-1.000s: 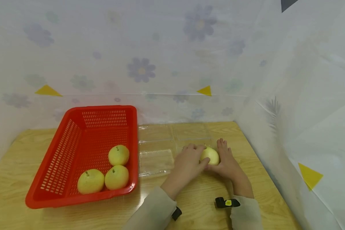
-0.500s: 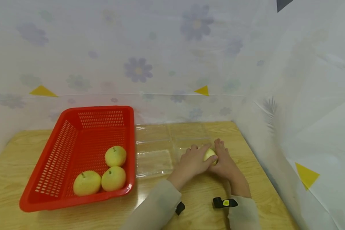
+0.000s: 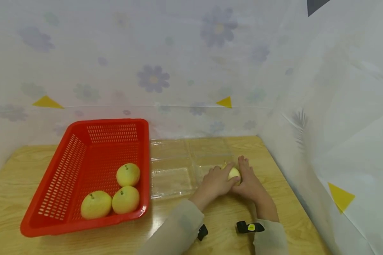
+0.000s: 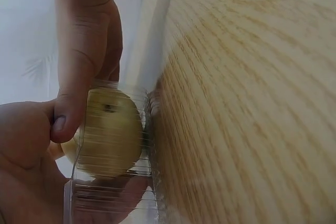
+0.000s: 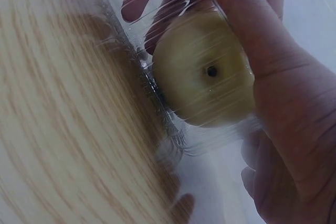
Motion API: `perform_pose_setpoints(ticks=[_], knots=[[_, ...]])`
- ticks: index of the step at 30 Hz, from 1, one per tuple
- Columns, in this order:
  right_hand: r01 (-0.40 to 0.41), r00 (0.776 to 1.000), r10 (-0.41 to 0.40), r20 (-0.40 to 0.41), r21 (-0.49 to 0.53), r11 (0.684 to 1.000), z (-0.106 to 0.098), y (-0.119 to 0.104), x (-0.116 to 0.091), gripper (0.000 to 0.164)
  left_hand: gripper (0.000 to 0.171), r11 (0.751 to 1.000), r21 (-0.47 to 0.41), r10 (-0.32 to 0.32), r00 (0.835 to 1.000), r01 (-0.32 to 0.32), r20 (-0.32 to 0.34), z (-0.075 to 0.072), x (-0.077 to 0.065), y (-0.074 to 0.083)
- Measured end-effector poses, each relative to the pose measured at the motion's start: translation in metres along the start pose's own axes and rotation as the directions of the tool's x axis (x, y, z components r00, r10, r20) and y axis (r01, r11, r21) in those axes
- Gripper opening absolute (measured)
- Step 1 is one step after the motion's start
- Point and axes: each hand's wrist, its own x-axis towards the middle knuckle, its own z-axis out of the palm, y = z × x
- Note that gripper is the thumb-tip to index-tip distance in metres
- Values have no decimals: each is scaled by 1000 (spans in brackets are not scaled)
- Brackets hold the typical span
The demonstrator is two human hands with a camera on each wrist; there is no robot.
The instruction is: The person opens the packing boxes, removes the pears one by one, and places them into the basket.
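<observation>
A round yellow pear [image 3: 234, 173] sits low in the front right compartment of a clear plastic container [image 3: 171, 194]. My left hand [image 3: 214, 184] holds it from the left, with fingers curled over its far side. On the right, my right hand [image 3: 251, 185] rests against the pear's corner of the container, its fingers pointing away and its thumb crossing toward the left hand. In the left wrist view the pear [image 4: 113, 135] shows through the ribbed front wall. Through the same wall, the right wrist view shows the dark blossom end of the pear [image 5: 202, 74].
Left of the container stands a red perforated basket [image 3: 146, 159]. Three pears [image 3: 96, 204] lie at its near right end. Both stand on a wooden table [image 3: 223, 226], with a flowered sheet [image 3: 185, 71] hanging behind and a pale sheet [image 3: 348, 106] on the right.
The left hand has moved slightly right and wraps further over the pear, hiding more of it. The right hand stays beside it. The whole view has shifted a little.
</observation>
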Motion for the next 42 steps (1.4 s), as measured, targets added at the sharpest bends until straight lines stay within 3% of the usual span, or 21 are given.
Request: perform_pose_setpoints(ticks=[19,33,42], knots=[[-16,1000,16,8,31,999,-1,3,-8,114,54,999,-37,18,997,-21,-80,7,1,-1],[-2,1000,1,14,57,998,2,4,2,120,52,978,-205,-57,990,30,-129,3,6,-5],[-13,1000,12,24,51,999,2,5,2,122,53,984,-177,-26,988,-1,-150,0,4,-3]])
